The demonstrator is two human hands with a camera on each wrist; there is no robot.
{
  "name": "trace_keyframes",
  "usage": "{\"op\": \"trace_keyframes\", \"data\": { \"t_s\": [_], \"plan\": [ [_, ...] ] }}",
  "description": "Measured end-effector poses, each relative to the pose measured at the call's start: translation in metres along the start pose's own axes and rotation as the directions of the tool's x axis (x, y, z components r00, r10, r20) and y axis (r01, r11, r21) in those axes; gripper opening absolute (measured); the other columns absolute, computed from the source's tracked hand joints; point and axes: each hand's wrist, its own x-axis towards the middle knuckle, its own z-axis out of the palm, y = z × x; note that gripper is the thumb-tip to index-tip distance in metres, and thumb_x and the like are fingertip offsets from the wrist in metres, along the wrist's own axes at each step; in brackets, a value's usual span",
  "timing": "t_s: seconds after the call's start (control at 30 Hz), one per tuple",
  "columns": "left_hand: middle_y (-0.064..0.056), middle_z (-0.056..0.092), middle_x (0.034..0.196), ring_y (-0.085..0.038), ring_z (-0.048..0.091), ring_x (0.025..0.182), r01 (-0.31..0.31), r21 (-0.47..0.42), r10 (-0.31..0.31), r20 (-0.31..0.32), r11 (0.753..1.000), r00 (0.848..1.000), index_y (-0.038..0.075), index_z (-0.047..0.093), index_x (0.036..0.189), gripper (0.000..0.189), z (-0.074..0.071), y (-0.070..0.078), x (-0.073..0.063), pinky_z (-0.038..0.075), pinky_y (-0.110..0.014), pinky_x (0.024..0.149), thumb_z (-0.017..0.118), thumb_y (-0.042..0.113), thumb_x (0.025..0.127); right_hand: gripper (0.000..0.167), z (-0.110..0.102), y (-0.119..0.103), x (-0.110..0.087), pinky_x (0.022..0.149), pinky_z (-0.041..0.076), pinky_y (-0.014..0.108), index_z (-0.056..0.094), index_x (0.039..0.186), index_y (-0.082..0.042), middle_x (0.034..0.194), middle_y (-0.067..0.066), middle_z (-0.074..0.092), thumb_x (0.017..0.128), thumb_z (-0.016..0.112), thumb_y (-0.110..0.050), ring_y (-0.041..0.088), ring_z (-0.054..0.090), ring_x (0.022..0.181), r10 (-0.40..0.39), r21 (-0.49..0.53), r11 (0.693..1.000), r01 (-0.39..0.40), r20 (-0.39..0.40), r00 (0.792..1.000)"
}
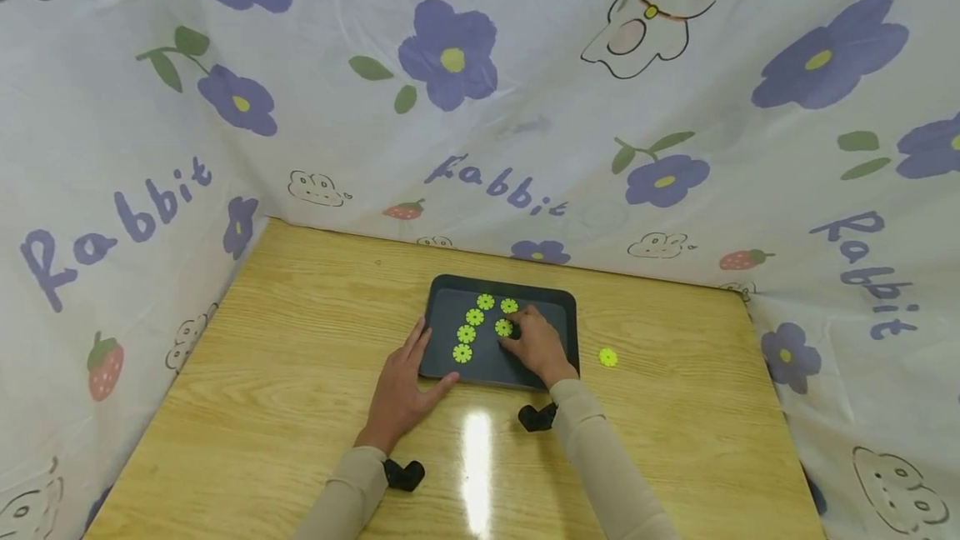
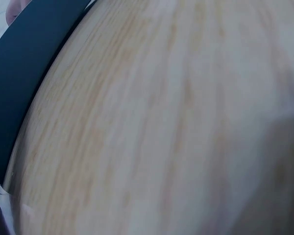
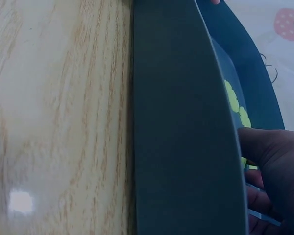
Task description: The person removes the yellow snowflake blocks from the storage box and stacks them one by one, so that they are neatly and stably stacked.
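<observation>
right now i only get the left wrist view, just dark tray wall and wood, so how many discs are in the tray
Observer: Six yellow-green discs lie in the tray: four in one line, two to the right of it.
Operator: any outside it
Observer: One, a loose disc on the table, right of the tray.
Operator: and where's the right hand
Observer: The right hand reaches into the tray, fingertips at the nearer disc of the two; I can't tell whether it grips it.
</observation>
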Motion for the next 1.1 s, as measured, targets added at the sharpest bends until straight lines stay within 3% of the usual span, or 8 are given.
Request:
{"op": "trace_keyframes", "data": {
  "t_s": [0.27, 0.77, 1.1],
  "plan": [
    [0.003, 0.017, 0.173, -0.034, 0.039, 0.148, 0.006, -0.008, -0.006, -0.002, 1.000, 1.000, 0.007, 0.036, 0.162, 0.092, 0.0002, 0.0011, 0.0010, 0.035, -0.059, 0.116, 0.070, 0.059, 0.093, 0.043, -0.0002, 0.0008, 0.0006, 0.087, 0.059, 0.050, 0.071, 0.129, -0.003, 0.122, 0.017, 0.061, 0.093, 0.081, -0.023, 0.033, 0.067, 0.103, -0.011, 0.022, 1.000, 0.012, -0.016, 1.000],
    [0.002, 0.018, 0.173, -0.035, 0.042, 0.145, -0.011, -0.006, 0.011, -0.015, 1.000, 1.000, 0.007, 0.037, 0.161, 0.090, 0.0017, -0.0007, 0.0007, 0.036, -0.058, 0.116, 0.071, 0.055, 0.094, 0.043, 0.0033, 0.0041, -0.0004, 0.088, 0.058, 0.049, 0.068, 0.131, -0.004, 0.123, 0.014, 0.067, 0.093, 0.080, -0.018, 0.029, 0.068, 0.101, -0.063, 0.060, 0.996, 0.066, -0.045, 0.997],
    [0.001, 0.018, 0.173, -0.035, 0.043, 0.145, -0.005, 0.000, 0.005, -0.006, 1.000, 1.000, 0.007, 0.036, 0.161, 0.089, 0.0018, -0.0004, 0.0003, 0.037, -0.059, 0.115, 0.070, 0.056, 0.094, 0.040, 0.0022, 0.0068, 0.0003, 0.080, 0.058, 0.045, 0.072, 0.129, -0.005, 0.117, 0.014, 0.067, 0.091, 0.081, -0.015, 0.025, 0.065, 0.092, -0.063, 0.085, 0.994, 0.065, -0.029, 0.998]
  ]
}}
